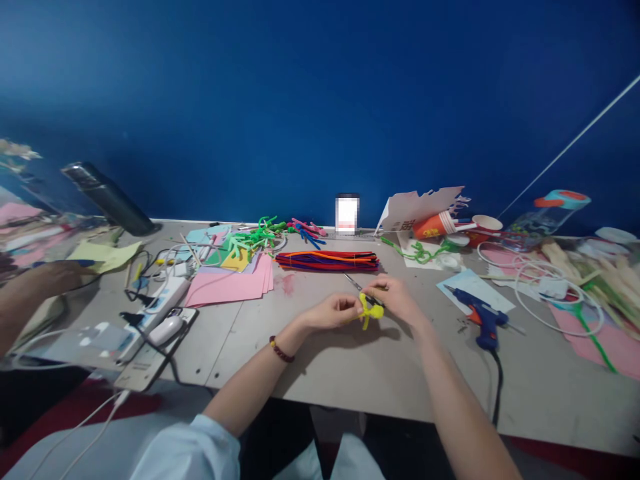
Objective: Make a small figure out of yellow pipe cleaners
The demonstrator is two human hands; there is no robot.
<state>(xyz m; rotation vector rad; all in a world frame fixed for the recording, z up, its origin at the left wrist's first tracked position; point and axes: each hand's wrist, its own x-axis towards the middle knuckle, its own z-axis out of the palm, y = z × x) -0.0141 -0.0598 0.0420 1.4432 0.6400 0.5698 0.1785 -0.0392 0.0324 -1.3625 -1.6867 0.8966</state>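
In front of me, just above the table, is a small yellow pipe-cleaner figure [371, 311] with a round bundled end and short strands sticking out. My left hand [333, 312] pinches its left side between thumb and fingertips. From the right, my right hand [393, 297] has its fingers closed at the top of the same figure. A slim metal blade [352, 281], apparently of scissors, points out behind my right hand; whether that hand touches the tool I cannot tell. Beyond both hands lies a bundle of red, orange and purple pipe cleaners [327, 261].
At right, a blue glue gun [483, 317] rests on light blue paper [473, 291]. Pink paper [230, 283], green pipe-cleaner pieces [257, 237] and a power strip [163, 303] lie left. A phone [347, 215] stands against the wall. Another person's hand [57, 279] is far left.
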